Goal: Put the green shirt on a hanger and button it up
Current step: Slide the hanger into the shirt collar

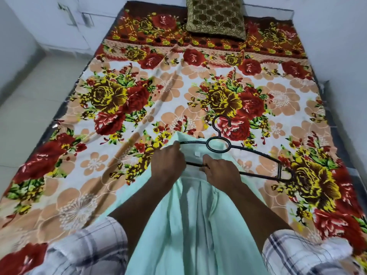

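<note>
The green shirt [190, 225] lies under the hanger [208, 144], trailing from it to the near bed edge. The left hand [168, 161] clenches shirt fabric at the hanger's left end; the right hand [220, 171] pinches its lower bar. The hanger's right half lies bare on the bedspread [139, 96], with open spread beyond its hook up to the pillow [216, 16]

Floral-covered bed [139, 108], brown cushion [216, 16], white walls [327, 36].

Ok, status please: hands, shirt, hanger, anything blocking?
Left hand grips green shirt at left end of hanger. Right hand grips hanger's lower bar. Hanger's right half uncovered. Nothing blocking; pillow far off.
</note>
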